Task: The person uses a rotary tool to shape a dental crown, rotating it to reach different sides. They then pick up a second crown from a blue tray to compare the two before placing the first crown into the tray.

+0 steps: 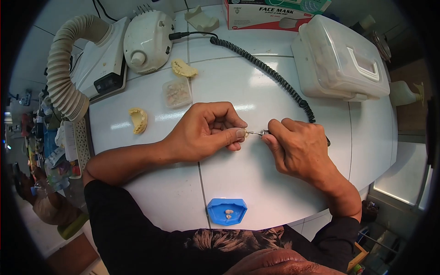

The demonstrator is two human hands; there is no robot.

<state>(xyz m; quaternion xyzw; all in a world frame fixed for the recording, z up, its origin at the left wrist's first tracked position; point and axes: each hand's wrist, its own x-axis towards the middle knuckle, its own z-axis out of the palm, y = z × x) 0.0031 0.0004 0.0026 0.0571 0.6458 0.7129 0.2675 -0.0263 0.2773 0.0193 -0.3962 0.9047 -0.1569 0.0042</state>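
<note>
Where fingers close, tiny piece obscured.

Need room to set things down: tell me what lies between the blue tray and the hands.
Head view: only bare white table between blue tray and the hands.

white tiled worktop with glare patches; cluttered floor at left, bright pane at right.
</note>
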